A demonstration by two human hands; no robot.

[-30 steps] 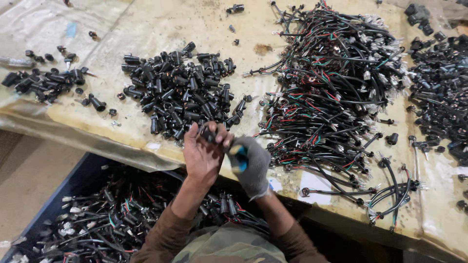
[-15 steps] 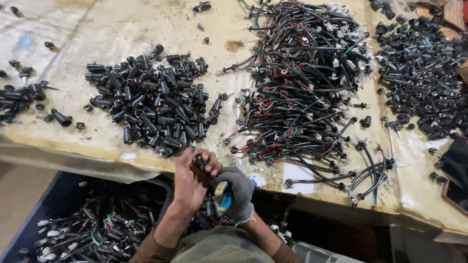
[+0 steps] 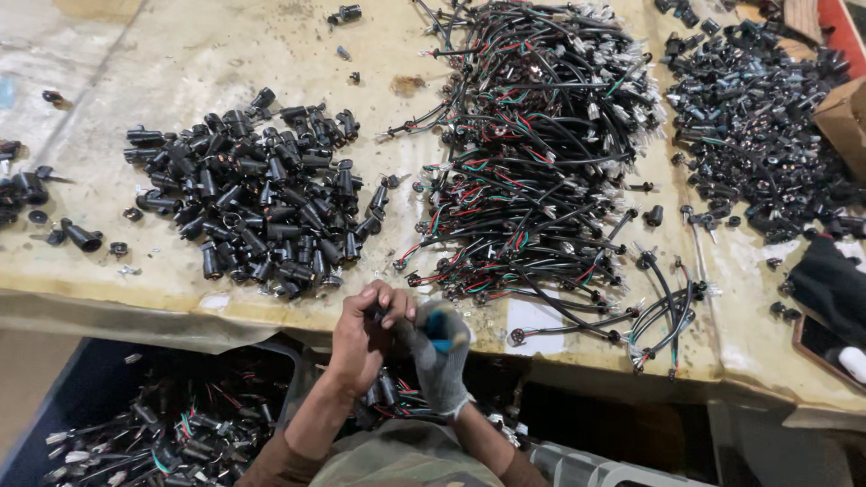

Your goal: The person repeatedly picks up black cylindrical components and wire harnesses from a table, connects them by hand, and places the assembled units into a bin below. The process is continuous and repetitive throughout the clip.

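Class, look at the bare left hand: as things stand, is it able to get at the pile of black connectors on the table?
Probably yes. The left hand sits at the table's near edge, just below the pile of black connectors, with nothing between them. It is busy, though, pinching a small part together with the gloved right hand.

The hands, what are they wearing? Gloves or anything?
The left hand is bare, with a brown sleeve on its arm. The right hand wears a grey knit glove with a blue patch; its sleeve is brown too.
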